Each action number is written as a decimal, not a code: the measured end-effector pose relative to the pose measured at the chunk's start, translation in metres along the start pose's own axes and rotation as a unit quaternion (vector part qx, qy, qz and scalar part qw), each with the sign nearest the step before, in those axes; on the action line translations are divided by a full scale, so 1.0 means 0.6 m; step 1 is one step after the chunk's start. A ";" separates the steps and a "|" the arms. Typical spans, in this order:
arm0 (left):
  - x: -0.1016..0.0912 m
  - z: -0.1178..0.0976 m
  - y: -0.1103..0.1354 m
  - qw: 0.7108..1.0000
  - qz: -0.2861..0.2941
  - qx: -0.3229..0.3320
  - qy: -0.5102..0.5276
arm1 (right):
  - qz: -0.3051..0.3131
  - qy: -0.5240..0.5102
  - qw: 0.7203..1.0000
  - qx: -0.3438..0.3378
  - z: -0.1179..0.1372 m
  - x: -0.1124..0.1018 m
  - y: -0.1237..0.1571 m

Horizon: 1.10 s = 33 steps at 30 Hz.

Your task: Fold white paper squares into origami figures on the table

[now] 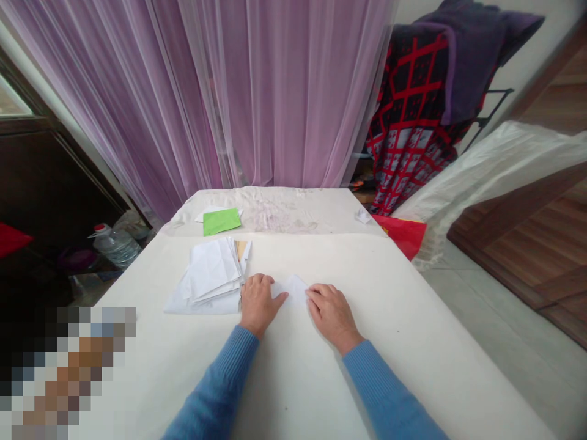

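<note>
A small white folded paper (294,287) lies on the white table (293,379) between my hands. My left hand (258,302) rests on its left edge, fingers curled and pressing down with the thumb stretched toward the paper. My right hand (331,310) lies on its right edge, fingers bent and pressed flat on the sheet. Both sleeves are blue knit. Just left of my left hand sits a loose stack of white papers (211,275).
A green sheet (221,220) lies farther back on the table, and a small white paper scrap (364,215) at the far right corner. Purple curtains hang behind. A red bag (403,235), a water bottle (114,242) and a clothes rack (426,110) stand around the table.
</note>
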<state>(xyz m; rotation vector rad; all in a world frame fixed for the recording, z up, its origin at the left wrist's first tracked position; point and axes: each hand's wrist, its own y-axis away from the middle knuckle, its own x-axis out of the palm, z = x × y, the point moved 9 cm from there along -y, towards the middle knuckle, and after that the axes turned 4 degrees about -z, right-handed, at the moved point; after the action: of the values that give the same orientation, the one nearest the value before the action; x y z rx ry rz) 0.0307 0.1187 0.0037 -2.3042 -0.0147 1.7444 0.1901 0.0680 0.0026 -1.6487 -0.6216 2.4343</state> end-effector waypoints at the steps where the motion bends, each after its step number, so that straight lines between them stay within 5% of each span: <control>1: 0.000 0.000 -0.002 1.000 0.007 -0.006 0.000 | -0.001 0.001 1.000 0.000 0.000 -0.001 0.000; 19: 0.004 -0.011 -0.034 0.993 0.116 0.009 -0.017 | 0.002 -0.001 1.000 0.005 -0.002 -0.001 -0.001; 33: 0.004 -0.006 -0.012 0.998 0.060 0.006 0.037 | -0.002 0.002 1.000 0.003 -0.004 0.001 -0.002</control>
<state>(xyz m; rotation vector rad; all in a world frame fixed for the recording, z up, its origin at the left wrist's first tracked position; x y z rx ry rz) 0.0358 0.1252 0.0036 -2.4045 0.1491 1.7074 0.1920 0.0696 0.0018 -1.6482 -0.6155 2.4278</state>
